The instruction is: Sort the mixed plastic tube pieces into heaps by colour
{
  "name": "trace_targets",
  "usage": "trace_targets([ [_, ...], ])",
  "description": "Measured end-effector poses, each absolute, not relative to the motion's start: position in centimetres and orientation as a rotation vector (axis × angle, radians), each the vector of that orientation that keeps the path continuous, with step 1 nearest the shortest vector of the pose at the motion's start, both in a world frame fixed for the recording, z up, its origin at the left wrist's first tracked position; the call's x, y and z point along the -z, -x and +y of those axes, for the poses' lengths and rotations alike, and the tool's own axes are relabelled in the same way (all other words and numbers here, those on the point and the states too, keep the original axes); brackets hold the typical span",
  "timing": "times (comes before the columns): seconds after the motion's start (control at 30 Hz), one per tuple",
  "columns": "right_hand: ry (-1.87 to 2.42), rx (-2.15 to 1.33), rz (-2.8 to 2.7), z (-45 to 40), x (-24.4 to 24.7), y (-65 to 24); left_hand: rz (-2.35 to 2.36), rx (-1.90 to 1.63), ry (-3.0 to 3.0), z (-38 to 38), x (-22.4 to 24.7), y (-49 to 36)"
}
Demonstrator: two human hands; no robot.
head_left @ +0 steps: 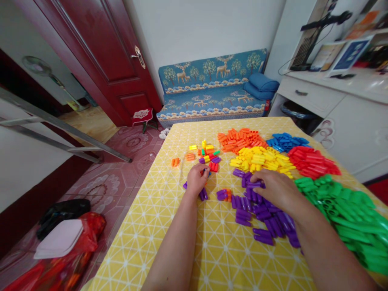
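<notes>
My left hand (196,178) is low over the yellow patterned tablecloth, fingers curled together. Bits of blue and red show by its fingertips, but what it grips is mostly hidden. Purple plastic building pieces (203,195) lie beside and partly under that hand. Just beyond it are a red piece (214,167) and a small joined group of purple, yellow, red and green pieces (209,157). My right hand (273,188) reaches over the purple pile (273,218), its thumb and fingers closed about a purple building piece (256,185). A purple and orange pair (224,195) sits between the hands.
Piles of orange (239,139), yellow (260,159), blue (286,142), red (312,161) and green pieces (342,210) cover the table's right side. Loose orange pieces (175,162) lie toward the left edge. A blue sofa (209,103) stands behind the table.
</notes>
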State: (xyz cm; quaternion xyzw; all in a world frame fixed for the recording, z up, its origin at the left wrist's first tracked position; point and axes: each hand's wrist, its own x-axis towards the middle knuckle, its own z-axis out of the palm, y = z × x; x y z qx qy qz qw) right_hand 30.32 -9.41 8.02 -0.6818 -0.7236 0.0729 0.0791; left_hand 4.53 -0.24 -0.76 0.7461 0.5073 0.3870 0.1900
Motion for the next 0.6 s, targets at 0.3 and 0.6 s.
trace_targets([
  [0.3, 1.841, -0.157, -2.081, -10.0, -7.8, -27.4, 1.428, -1.098, -2.091, -0.4, 0.5, -4.6],
  [0.6, 1.894, -0.454, -2.194, -8.8, -4.6, -18.4, 1.403, -1.119, -2.116, -0.3, 0.8, -4.5],
])
